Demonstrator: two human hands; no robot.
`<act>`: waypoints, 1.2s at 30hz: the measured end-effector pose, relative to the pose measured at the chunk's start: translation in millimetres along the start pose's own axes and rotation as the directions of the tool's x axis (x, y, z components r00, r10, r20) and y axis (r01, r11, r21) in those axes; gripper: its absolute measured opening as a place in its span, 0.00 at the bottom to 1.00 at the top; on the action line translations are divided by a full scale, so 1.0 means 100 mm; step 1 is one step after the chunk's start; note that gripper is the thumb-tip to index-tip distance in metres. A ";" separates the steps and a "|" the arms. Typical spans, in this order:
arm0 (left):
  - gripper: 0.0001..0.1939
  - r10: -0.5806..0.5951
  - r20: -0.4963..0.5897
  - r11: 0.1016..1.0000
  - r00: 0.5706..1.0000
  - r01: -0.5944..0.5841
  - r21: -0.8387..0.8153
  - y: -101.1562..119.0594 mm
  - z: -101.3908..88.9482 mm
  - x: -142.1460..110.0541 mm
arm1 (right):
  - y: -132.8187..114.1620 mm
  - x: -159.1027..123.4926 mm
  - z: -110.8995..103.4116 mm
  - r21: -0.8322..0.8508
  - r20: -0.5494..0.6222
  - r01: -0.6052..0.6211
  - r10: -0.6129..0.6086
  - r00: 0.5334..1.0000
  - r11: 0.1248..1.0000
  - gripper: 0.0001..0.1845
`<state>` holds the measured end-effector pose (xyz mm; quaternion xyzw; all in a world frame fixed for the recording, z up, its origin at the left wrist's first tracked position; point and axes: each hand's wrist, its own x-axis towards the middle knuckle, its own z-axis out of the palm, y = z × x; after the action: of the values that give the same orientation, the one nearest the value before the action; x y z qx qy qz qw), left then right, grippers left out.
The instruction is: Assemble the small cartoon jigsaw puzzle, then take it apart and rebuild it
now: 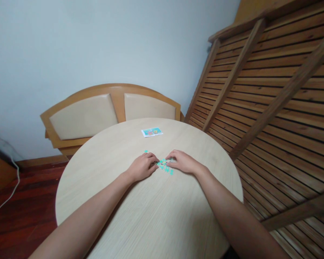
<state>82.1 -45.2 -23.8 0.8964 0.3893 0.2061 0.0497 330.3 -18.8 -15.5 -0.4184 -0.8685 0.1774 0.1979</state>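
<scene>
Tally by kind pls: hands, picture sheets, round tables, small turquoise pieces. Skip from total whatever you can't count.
Hands: 2 (left hand, right hand)
Picture sheet: 1
Round table: 1
Small turquoise pieces: no firm count; too small and clustered between the hands
Total: 4, pieces excluded

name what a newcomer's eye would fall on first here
Probably the left hand and right hand, on either side of small turquoise pieces on the pale round table. Beyond them lies a colourful card. A large slatted wooden panel dominates the picture's right side.
</scene>
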 end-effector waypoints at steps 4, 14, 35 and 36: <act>0.10 -0.117 0.002 0.993 0.993 0.117 0.019 -0.08 -0.04 -0.02 | 0.02 0.01 -0.02 -0.010 -0.025 -0.067 0.066 0.997 0.998 0.10; 0.16 0.175 0.041 0.984 0.984 -0.174 -0.026 0.15 -0.02 -0.02 | 0.10 -0.05 -0.05 0.054 0.001 0.052 -0.052 0.999 0.997 0.19; 0.07 -0.004 -0.045 1.000 0.999 0.003 -0.029 0.09 0.09 0.00 | 0.14 0.00 0.06 0.066 -0.016 0.111 -0.110 0.994 0.992 0.10; 0.06 -0.004 -0.050 0.999 0.999 0.002 -0.046 0.09 0.09 -0.01 | 0.14 0.00 0.06 0.070 -0.019 0.114 -0.113 0.993 0.991 0.10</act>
<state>91.5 -51.0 -30.4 0.8891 0.3868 0.2371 0.0608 337.0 -11.4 -27.6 -0.3624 -0.8825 0.1935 0.2290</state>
